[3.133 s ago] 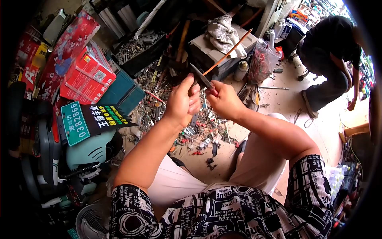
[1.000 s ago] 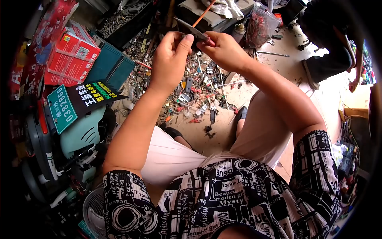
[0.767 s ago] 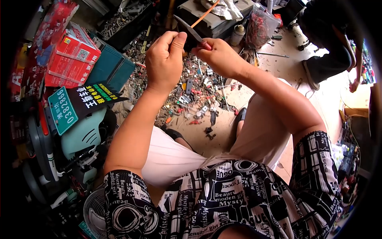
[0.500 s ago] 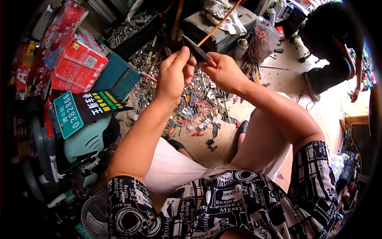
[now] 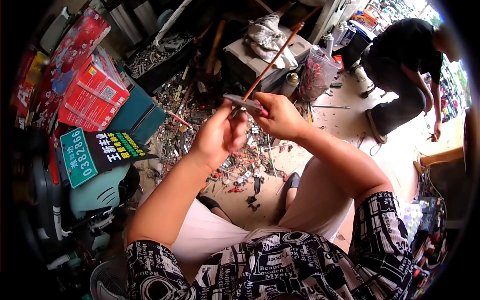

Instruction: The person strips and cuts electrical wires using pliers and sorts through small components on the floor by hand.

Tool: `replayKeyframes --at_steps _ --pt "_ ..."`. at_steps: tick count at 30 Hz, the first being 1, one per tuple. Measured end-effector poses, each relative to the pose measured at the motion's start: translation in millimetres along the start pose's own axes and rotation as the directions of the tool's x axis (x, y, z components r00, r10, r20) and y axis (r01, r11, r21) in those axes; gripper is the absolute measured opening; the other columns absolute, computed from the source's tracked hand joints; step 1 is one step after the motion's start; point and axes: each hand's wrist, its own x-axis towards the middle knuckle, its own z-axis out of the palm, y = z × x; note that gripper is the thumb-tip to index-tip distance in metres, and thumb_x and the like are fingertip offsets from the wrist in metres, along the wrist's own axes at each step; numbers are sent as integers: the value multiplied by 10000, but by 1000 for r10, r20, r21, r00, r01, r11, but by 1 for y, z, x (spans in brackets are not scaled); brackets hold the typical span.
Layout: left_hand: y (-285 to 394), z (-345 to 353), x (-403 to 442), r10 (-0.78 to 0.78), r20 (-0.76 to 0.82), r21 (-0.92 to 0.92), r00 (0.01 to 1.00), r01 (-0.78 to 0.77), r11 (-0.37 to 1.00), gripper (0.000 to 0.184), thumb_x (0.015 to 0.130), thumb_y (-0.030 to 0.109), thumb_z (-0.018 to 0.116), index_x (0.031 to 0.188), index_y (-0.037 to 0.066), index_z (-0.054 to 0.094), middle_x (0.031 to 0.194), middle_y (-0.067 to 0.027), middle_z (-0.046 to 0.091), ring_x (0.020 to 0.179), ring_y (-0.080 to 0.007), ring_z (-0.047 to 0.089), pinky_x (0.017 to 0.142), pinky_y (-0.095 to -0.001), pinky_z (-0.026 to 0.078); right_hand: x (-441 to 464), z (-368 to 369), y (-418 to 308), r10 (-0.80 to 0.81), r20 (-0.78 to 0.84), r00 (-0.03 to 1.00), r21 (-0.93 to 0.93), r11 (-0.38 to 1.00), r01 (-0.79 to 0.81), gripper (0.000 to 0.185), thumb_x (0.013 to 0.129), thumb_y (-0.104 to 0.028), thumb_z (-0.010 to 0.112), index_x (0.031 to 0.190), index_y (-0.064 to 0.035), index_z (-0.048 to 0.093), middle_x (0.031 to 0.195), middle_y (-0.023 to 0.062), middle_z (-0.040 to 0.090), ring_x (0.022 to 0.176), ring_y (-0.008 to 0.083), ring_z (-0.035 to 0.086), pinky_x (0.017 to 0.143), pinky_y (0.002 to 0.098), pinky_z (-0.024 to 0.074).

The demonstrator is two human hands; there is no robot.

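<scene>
My right hand (image 5: pixel 282 117) is closed round the red handle of a knife (image 5: pixel 239 100), its grey blade pointing left. The blade lies across the near end of a thin orange-brown cable (image 5: pixel 272 62), which runs up and away to the right. My left hand (image 5: pixel 217 137) is at that end, its fingers curled and its thumb up by the blade tip. It seems to pinch the cable end, though the blade and fingers partly hide the grip. Both hands are raised above the littered floor.
Scrap parts (image 5: pixel 245 172) cover the floor between my feet. A pale block with a rag (image 5: pixel 272 37) stands ahead, beside a bag of red wire (image 5: pixel 317 72). Red boxes (image 5: pixel 95 95) and a scooter (image 5: pixel 100 192) are at left. Another person (image 5: pixel 400 75) bends over at right.
The knife blade has turned flatter and now crosses the cable end. Both hands sit lower in view, and the view has shifted. The other person's head and arms show more.
</scene>
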Motion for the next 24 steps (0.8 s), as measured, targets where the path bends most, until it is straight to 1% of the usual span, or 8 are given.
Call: replayKeyframes --at_steps 1,3,6,11,15,18,20,24 --pt "-1 -2 3 72 -57 27 996 -71 997 402 1009 447 328 938 105 528 668 12 499 528 -102 441 472 -223 294 0 0 -3 123 40 992 18 992 -124 166 775 -140 577 740 -34 454 695 173 549 671 400 530 610 436 446" --pt "-1 -4 6 248 -129 244 960 -211 946 384 1006 439 355 967 99 530 721 4 553 543 -79 475 461 -195 305 -1 3 -4 166 40 985 54 984 -168 222 814 -186 590 722 -39 451 644 148 541 599 312 533 590 392 441" --pt "-4 3 7 505 -100 557 857 -372 742 247 987 319 485 1011 80 542 783 6 577 569 -44 476 491 -169 347 -2 7 2 325 78 942 199 921 -335 289 855 -257 612 734 -43 461 596 64 491 575 117 454 558 327 423" --pt "-5 1 7 572 -92 660 815 -380 648 220 976 277 517 953 61 554 770 10 564 589 -37 458 538 -182 391 -5 9 -1 363 117 924 203 902 -380 311 879 -296 608 754 -39 488 603 70 516 571 130 472 563 328 429" --pt "-4 -4 7 457 -122 482 881 -351 803 244 978 271 505 890 55 580 701 27 561 579 -35 460 530 -178 382 -5 10 0 352 130 927 172 913 -371 313 880 -297 609 753 -36 491 606 70 517 574 133 461 568 327 428" --pt "0 -8 5 266 -161 304 951 -208 930 245 986 277 471 885 73 562 692 35 532 578 -61 454 522 -195 365 -6 14 4 308 119 944 180 928 -326 321 876 -285 616 739 -37 466 600 67 499 573 134 431 565 328 420" --pt "0 -20 8 -34 79 -165 996 46 985 239 1003 301 414 903 102 500 676 48 466 585 -89 424 537 -213 353 -6 14 4 293 116 949 179 934 -310 326 874 -278 619 730 -38 450 597 65 489 574 134 418 563 328 416" --pt "2 -18 5 -128 221 -341 967 200 918 234 1009 310 377 906 120 466 654 52 406 587 -105 394 540 -229 333 -6 13 5 244 103 964 152 954 -257 346 871 -262 624 711 -43 410 589 61 470 569 134 396 551 332 405"
